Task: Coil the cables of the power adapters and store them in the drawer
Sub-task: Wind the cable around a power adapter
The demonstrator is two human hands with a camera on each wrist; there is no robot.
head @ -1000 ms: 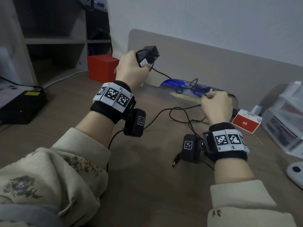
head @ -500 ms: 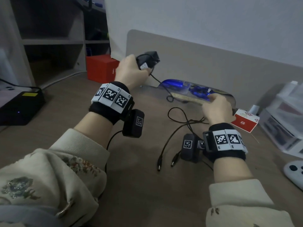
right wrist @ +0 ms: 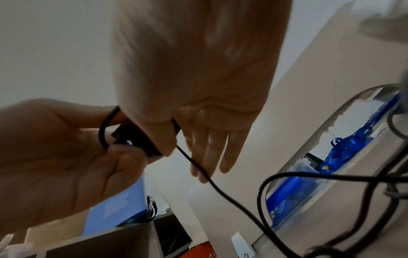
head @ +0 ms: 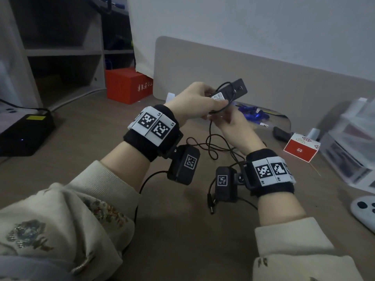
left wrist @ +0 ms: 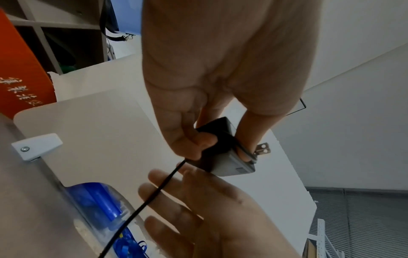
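Left hand [head: 194, 102]: fingers curled round the power adapter [head: 231, 92], raised, long axis running rightward. Cable [head: 211, 136]: drops from the adapter past the right hand [head: 233, 122], directly below, fingers straight, gripping nothing; slack on the surface [head: 81, 122] beneath.

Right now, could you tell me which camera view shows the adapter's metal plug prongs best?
The left wrist view: the prongs stick out plainly from the power adapter gripped by the left hand. The head view shows the adapter without clear prongs; the right wrist view shows only its dark body.
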